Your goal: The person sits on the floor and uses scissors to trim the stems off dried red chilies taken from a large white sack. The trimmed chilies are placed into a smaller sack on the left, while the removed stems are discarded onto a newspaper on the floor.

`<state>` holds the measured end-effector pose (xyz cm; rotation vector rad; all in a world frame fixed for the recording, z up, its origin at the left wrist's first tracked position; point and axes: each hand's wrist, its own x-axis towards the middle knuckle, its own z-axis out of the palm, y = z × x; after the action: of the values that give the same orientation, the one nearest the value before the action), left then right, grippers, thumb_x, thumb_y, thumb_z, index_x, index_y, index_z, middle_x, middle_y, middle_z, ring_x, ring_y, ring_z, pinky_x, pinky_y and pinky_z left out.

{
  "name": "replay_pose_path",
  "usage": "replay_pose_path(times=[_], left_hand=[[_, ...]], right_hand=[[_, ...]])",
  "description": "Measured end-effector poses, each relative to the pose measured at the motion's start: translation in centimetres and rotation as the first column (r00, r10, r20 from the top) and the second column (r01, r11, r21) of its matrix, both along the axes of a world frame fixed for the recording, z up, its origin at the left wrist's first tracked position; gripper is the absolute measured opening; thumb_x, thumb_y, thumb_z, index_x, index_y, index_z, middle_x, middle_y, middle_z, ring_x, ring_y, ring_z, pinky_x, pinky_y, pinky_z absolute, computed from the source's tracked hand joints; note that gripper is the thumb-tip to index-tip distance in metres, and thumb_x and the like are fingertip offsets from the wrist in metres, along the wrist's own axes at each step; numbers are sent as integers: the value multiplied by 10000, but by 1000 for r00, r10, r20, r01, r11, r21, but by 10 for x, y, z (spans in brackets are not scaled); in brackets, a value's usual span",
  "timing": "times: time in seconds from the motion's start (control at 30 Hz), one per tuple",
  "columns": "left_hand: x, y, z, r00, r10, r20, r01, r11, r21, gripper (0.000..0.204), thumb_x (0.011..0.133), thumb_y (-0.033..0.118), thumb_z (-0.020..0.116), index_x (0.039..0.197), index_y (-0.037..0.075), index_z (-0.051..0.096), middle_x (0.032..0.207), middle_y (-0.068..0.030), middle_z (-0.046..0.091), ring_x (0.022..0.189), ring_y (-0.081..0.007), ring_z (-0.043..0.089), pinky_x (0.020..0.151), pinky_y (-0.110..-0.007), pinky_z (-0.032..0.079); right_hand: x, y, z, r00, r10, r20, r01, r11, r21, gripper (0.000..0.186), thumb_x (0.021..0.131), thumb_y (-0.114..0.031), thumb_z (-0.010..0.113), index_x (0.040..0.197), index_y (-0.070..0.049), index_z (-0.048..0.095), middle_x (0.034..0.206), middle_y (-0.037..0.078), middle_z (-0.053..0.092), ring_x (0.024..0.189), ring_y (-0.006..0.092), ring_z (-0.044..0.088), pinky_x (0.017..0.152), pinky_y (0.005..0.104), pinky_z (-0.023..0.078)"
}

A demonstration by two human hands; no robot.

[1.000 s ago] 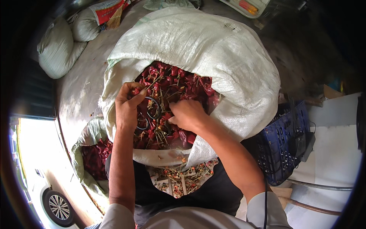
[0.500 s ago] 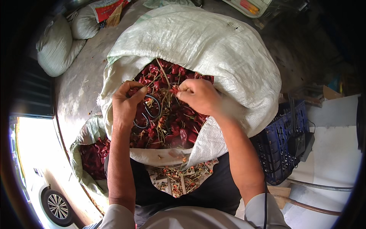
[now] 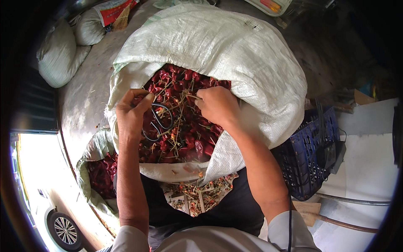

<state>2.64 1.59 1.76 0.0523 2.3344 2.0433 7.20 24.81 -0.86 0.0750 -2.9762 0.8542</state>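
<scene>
Gripping scissors [image 3: 158, 122], left hand [image 3: 131, 113] faces fisted right hand [image 3: 216, 105] over chillies [image 3: 184, 130].

A single head-worn fisheye view looks steeply down, close over the open sack [image 3: 235, 54].

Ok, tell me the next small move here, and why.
Probably bring the right hand across to the scissors in the left hand. The right hand pinches a stem above the dried red chillies in the white sack, and the scissors sit close beside it.
</scene>
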Motion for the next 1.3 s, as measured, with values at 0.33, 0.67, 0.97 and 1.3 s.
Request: replay_pose_path(times=[0.33, 0.67, 0.97, 1.3], left_hand=[[6, 0, 14, 997, -17, 73, 19, 999, -32, 153, 894, 169, 752, 842, 55, 665, 632, 21, 601, 531, -26, 480, 496, -206, 345], [4, -5, 8, 997, -17, 72, 21, 998, -53, 195, 914, 164, 728, 904, -13, 647, 562, 3, 547, 383, -62, 432, 350, -243, 278], [0, 1, -2, 987, -141, 78, 150, 982, -117, 143, 887, 147, 735, 940, 17, 708, 656, 28, 599, 511, -33, 485, 462, -232, 370], [10, 8, 1, 948, -278, 154, 295, 950, -99, 316, 893, 156, 720, 1166, 0, 691, 830, 25, 650, 738, -40, 540, 652, -224, 452]], right_hand=[[-42, -10, -18, 989, -151, -8, 151, 979, 137, 445, 925, -311, 651, 1323, -118, 593, 1038, 205, 675, 969, 394, 658, 844, 474, 530], [-50, -14, -36, 997, -75, -24, 75, 997, 15, 135, 853, -179, 656, 829, -94, 758, 837, 152, 725, 856, 349, 700, 847, 434, 544], [9, -28, 5, 957, -39, -286, -26, 975, -220, 185, 849, -89, 717, 1014, -86, 634, 936, 127, 650, 867, 342, 650, 754, 446, 520], [6, -49, 6, 960, -96, -264, -37, 888, -458, 433, 834, -18, 670, 1214, -18, 462, 985, 186, 681, 830, 338, 689, 727, 417, 541]])
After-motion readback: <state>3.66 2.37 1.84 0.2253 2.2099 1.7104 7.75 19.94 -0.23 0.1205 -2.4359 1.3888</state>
